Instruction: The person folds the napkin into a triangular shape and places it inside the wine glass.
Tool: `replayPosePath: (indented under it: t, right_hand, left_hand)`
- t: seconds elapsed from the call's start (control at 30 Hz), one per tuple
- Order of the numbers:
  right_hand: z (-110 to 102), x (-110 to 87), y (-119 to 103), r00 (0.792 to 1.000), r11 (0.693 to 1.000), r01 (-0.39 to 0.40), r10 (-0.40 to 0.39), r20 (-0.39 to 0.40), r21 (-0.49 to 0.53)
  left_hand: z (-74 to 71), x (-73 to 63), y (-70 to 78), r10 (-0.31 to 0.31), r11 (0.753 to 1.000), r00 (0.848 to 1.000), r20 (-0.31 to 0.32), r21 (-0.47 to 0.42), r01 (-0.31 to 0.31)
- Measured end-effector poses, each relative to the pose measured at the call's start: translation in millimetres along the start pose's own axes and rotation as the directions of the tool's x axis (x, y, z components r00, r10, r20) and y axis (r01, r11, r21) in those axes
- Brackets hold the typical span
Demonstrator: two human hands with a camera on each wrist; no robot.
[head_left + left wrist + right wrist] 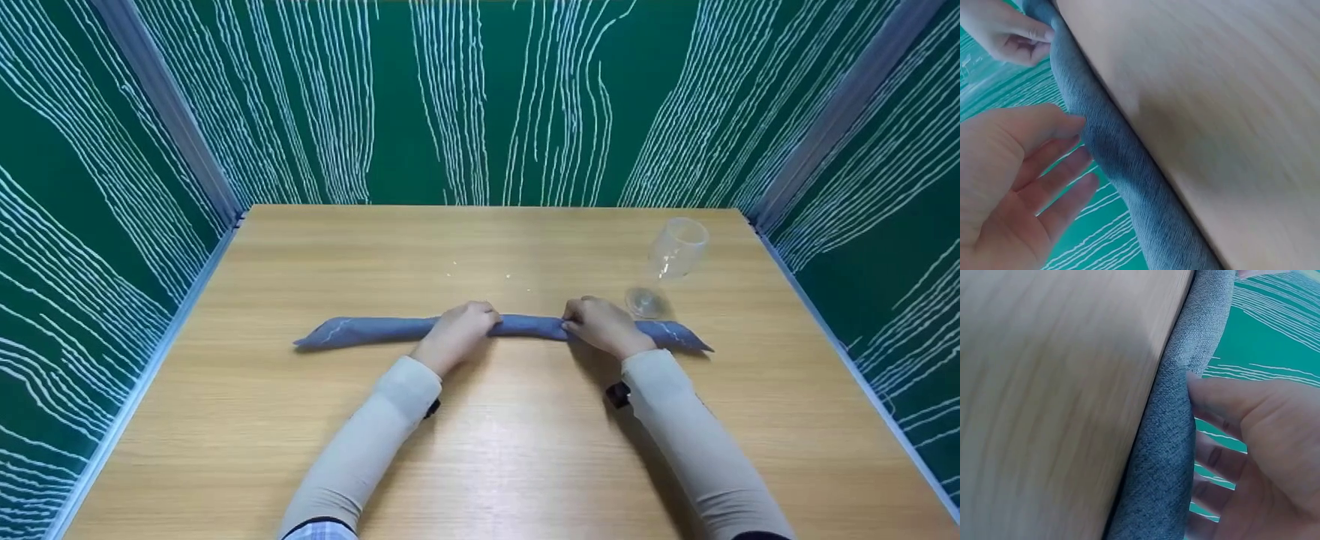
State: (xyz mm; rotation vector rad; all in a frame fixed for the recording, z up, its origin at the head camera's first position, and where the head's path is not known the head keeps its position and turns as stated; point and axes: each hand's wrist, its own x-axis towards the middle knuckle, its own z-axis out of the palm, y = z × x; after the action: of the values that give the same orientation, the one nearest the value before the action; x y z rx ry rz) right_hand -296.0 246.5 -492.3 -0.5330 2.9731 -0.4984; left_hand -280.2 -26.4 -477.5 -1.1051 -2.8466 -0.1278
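Note:
A blue-grey cloth point(525, 325), rolled into a long tube with pointed ends, lies crosswise on the wooden table point(480, 435). My left hand point(459, 334) is at the roll left of its middle. In the left wrist view its thumb tip touches the cloth's edge, while the other fingers point(1072, 191) stay loose and spread beside it. Farther right, my right hand point(604, 326) grips the roll. Its thumb point(1213, 391) presses the edge in the right wrist view, and the tips of the other fingers are hidden behind the cloth.
A clear stemmed glass point(679, 247) stands just beyond the roll's right part, its round foot point(646, 302) close to my right hand. Small pale specks dot the table behind the roll. Green panels point(397, 105) with white wavy lines surround the table's back and sides.

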Motion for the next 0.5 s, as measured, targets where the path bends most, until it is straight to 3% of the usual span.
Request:
replayPosePath:
  t: [0.2, 0.5]
  right_hand:
    - [2.2, 0.2, -0.7, 1.0, 1.0, 0.004, -0.004, 0.001, -0.011]
    - [-0.7, -4.1, 0.2, 0.999, 0.999, 0.032, -0.032, -0.014, -0.008]
  left_hand:
    - [6.7, 3.6, -1.5, -0.054, 0.993, 0.999, -0.009, -0.109, 0.052]
    - [5.9, 9.7, -5.5, -0.103, 0.971, 0.993, 0.053, -0.213, 0.112]
